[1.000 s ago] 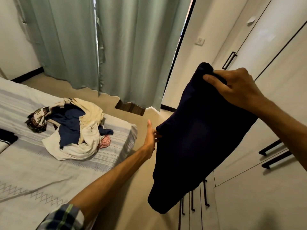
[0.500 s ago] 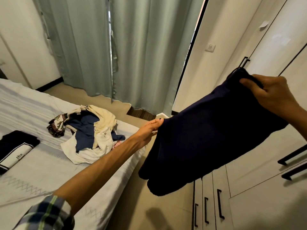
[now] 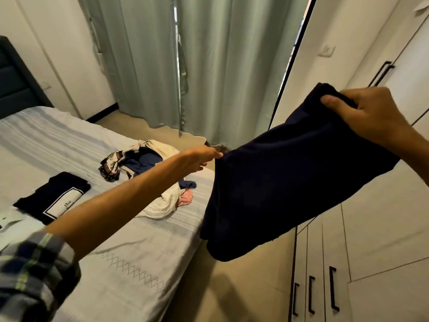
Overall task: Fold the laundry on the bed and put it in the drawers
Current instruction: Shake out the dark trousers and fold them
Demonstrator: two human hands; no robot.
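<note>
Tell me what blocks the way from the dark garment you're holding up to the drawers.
Nothing visible does. The dark garment, gripped by both the left hand and right hand, hangs over open floor beside the shut drawers.

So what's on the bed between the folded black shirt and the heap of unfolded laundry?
Nothing but bare bedspread in the head view: the folded black shirt and the laundry heap lie apart, though the left forearm hides the nearer part of that stretch.

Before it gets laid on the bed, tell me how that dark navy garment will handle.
Probably floppy: the dark navy garment sags between the right hand and the left hand, its lower edge hanging loose. Likely light, since fingertip pinches carry it. It looks matte rather than slick, so it should stay put on the bed, though it may crumple if dropped.
</note>
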